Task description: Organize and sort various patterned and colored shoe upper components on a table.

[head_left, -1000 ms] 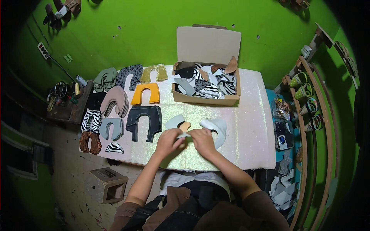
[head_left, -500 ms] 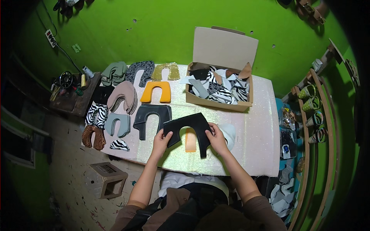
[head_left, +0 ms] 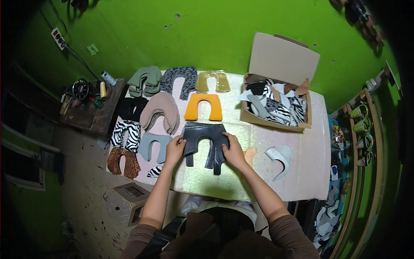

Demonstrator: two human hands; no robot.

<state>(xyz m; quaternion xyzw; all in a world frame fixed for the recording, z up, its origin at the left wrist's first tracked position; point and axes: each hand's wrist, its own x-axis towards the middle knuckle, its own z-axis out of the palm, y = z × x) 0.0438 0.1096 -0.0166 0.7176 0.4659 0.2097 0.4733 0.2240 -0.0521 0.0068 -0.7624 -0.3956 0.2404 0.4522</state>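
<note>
A black U-shaped cut piece, looking like leather or a similar sheet [head_left: 194, 137], is held flat between my two hands. My left hand [head_left: 174, 150] grips its left edge, thumb on top. At its right edge my right hand [head_left: 233, 152] pinches it the same way. Directly beneath and slightly behind lies a stack of similar black pieces, mostly covered by the held one; whether they touch I cannot tell. Beyond it is an orange stack of U-shaped pieces [head_left: 202, 98]. Beside my right hand lies a pale orange piece [head_left: 250, 154], partly hidden, and farther right a white curved piece [head_left: 282, 154].
More U-shaped stacks stand left: mauve [head_left: 158, 101], grey-blue [head_left: 151, 140], zebra-striped [head_left: 123, 134], brown-spotted [head_left: 115, 162] and olive [head_left: 144, 77]. An open cardboard box [head_left: 276, 122] of scraps stands back right. A wooden rack with sandals [head_left: 360, 125] is at the right, a sewing machine [head_left: 80, 89] at the left.
Both hands have carried the black piece left and away from me, over the black stack, turning it straighter. The white and pale orange pieces now show on the right. The whole view has shifted.
</note>
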